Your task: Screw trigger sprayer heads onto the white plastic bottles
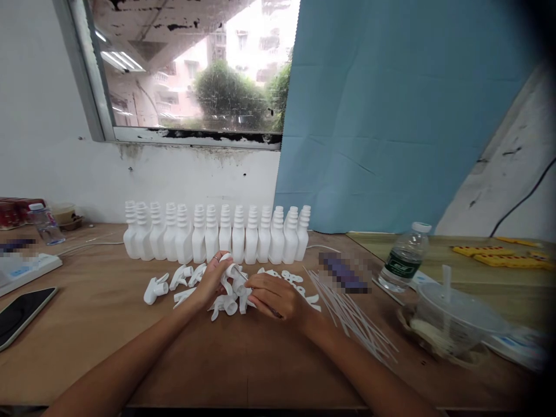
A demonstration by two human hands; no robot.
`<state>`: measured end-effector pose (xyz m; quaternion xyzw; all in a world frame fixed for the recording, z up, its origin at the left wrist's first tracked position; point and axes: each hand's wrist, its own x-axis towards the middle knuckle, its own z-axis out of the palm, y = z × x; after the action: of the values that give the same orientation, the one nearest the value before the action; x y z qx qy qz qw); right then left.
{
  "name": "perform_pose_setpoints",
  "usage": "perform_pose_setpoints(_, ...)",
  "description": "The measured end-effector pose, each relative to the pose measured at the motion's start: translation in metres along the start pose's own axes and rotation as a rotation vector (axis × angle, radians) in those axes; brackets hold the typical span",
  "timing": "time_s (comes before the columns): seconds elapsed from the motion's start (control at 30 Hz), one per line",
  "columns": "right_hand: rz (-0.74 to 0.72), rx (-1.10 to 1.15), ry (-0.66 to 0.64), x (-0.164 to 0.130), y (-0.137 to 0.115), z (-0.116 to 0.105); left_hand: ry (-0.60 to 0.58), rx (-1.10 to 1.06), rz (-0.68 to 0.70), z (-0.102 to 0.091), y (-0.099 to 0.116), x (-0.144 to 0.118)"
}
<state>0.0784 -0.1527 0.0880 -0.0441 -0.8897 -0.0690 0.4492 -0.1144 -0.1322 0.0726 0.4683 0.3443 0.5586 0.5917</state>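
a row of white bottles [217, 234] stands behind the hands, thin white tubes [351, 315] fan out to the right, near a water bottle [402, 258] whose green label is too blurred to read. the left hand [211, 281] pinches a white trigger head [229, 272] above the loose trigger heads [182, 284]; the right hand [278, 296], fingers curled narrow, seems to hold a thin tube to it.

Bare forearms; ring on left hand [211, 278]

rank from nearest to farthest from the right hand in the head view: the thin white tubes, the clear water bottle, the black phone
1. Thin white plastic tubes, just right of the right hand.
2. Clear plastic water bottle with green label, farther right and back.
3. Black flat phone, far left at the table edge.
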Motion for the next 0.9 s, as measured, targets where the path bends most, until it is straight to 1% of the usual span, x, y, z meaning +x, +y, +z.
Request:
perform_pose_setpoints(0.03, 0.028, 0.039, 0.008, 0.000, 0.000, 0.000, -0.001, -0.001, 0.003, 0.001, 0.001, -0.001)
perform_pose_setpoints(0.17, 0.261, 0.206, 0.025, -0.001, -0.002, 0.001, 0.014, 0.000, 0.008, 0.006, 0.005, -0.005)
perform_pose_setpoints(0.2, 0.291, 0.228, 0.018, -0.002, -0.003, 0.002, 0.021, -0.001, 0.009, 0.007, 0.006, -0.006)
perform_pose_setpoints(0.27, 0.262, 0.236, 0.018, -0.003, -0.002, 0.005, 0.036, -0.008, 0.014, 0.008, 0.007, -0.007)
perform_pose_setpoints(0.37, 0.152, 0.194, 0.013, -0.004, -0.001, 0.012, 0.049, -0.021, 0.022, 0.009, 0.008, -0.008)
perform_pose_setpoints(0.5, 0.115, 0.156, -0.012, -0.007, 0.001, 0.019, 0.060, -0.029, 0.022, 0.010, 0.009, -0.009)
perform_pose_setpoints(0.6, 0.117, 0.162, -0.027, -0.008, 0.001, 0.021, 0.051, -0.033, 0.028, 0.010, 0.008, -0.008)
perform_pose_setpoints(0.77, 0.144, 0.217, 0.006, -0.008, 0.001, 0.020, 0.036, -0.044, 0.045, 0.011, 0.003, -0.006)
perform_pose_setpoints(0.83, 0.170, 0.254, 0.008, -0.006, -0.001, 0.017, 0.022, -0.037, 0.042, 0.010, 0.002, -0.006)
perform_pose_setpoints(0.9, 0.235, 0.302, 0.007, -0.004, -0.004, 0.011, -0.004, -0.022, 0.032, 0.008, 0.002, -0.006)
